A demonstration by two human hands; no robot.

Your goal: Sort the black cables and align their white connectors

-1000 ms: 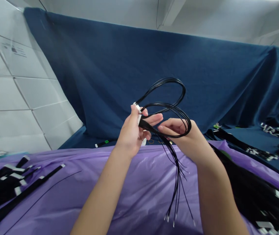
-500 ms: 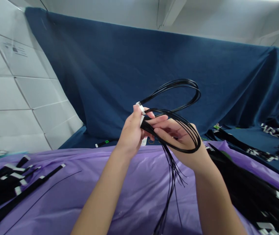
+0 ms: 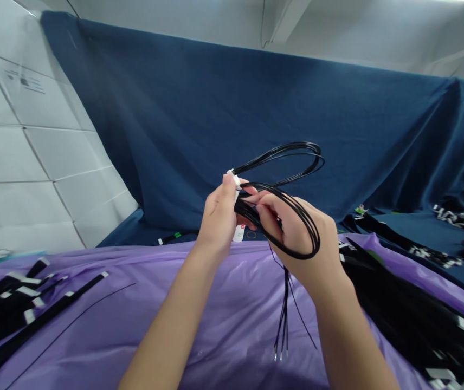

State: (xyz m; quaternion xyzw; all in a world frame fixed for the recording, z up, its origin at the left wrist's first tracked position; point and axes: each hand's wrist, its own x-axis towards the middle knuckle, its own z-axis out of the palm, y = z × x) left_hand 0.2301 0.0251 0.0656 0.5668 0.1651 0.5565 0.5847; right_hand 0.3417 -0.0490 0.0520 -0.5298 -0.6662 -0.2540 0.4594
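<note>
Head view: left hand [image 3: 219, 222] has a pinching grip on the bundle of thin black wires [image 3: 292, 157] at its small white plastic connector [image 3: 234, 177], held up in the air above the purple plastic-covered surface [image 3: 224, 303]. Right hand [image 3: 301, 238] has a closed grip on the same bundle just beside the left, with one loop wrapped around its fingers, another loop arcing above, and loose metal-tipped ends hanging below. Piles of black wire harnesses with white tags [image 3: 8, 303] lie at far left.

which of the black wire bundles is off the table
The looped black wire bundle held up by the left hand and right hand. The left pile and right pile lie flat on the purple sheet.
</note>
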